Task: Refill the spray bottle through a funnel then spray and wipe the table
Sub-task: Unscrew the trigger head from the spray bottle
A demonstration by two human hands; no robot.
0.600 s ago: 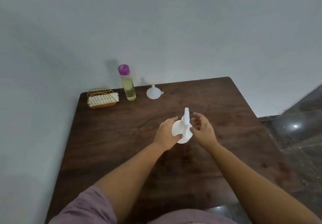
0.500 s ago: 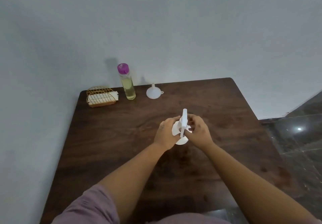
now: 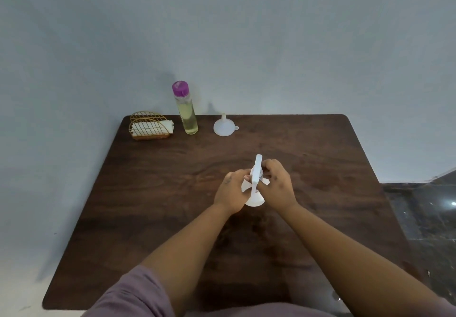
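At the far left of the dark wooden counter (image 3: 153,218) sits a gold wire holder (image 3: 150,127) with a folded white cloth (image 3: 153,127) inside it. Just to its right stands an upright clear bottle (image 3: 186,111) with a purple cap, holding pale yellow liquid. Further right, apart from that bottle, a white funnel (image 3: 224,126) rests upside down on its wide mouth, spout pointing up, near the counter's far edge.

Nearer, around the middle of the counter, the left hand (image 3: 231,191) wraps the body of a white spray bottle (image 3: 254,188), its grip closed around the bottle's left side. The bottle's base appears to rest on the counter, though the hands hide much of it. The nozzle head rises upright above the fingers. On the right, the right hand (image 3: 278,185) has its grip pinched on the neck just under the spray head, fingers curled round it. A mauve sleeve (image 3: 130,294) covers the left upper arm at the near edge.
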